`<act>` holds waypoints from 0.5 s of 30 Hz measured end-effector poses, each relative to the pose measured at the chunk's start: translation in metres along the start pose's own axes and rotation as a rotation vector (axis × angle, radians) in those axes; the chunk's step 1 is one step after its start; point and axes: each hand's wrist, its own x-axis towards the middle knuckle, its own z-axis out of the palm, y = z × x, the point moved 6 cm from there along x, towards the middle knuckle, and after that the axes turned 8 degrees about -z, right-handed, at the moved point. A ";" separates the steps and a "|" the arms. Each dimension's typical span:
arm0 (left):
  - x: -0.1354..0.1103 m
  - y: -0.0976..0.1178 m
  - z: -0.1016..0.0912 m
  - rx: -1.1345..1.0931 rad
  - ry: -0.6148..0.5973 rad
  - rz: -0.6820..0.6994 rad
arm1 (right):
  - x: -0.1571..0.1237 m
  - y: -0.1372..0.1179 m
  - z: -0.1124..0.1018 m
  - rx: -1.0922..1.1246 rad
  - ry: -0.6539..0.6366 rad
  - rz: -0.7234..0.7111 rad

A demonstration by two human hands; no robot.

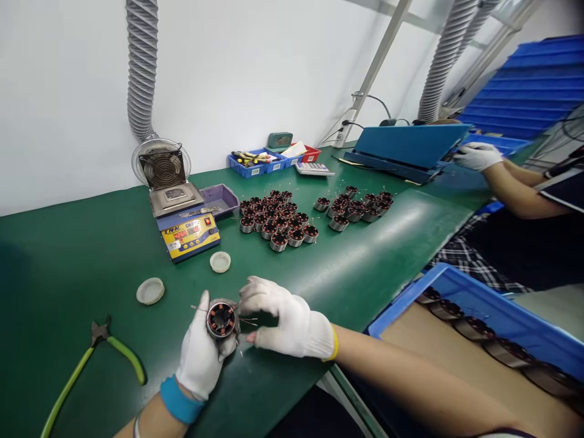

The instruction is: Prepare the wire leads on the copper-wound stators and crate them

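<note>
Green-handled cutters (98,359), far lower left of solder pot (189,234); left hand (201,353), below the pot, fingers wrapped tight around motor stator (221,319); right hand (283,322), lower right of the pot, fingertips pinched on the stator's wire lead (250,320)

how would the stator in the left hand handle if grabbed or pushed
The stator is a metal ring packed with copper windings: probably stiff and heavy for its size. Its thin wire leads stick out and would likely bend or snag. Laid on its round side it may roll.
</note>
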 end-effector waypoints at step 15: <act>-0.004 0.008 0.021 0.025 -0.528 -0.164 | 0.039 -0.041 -0.010 -0.185 -0.102 -0.157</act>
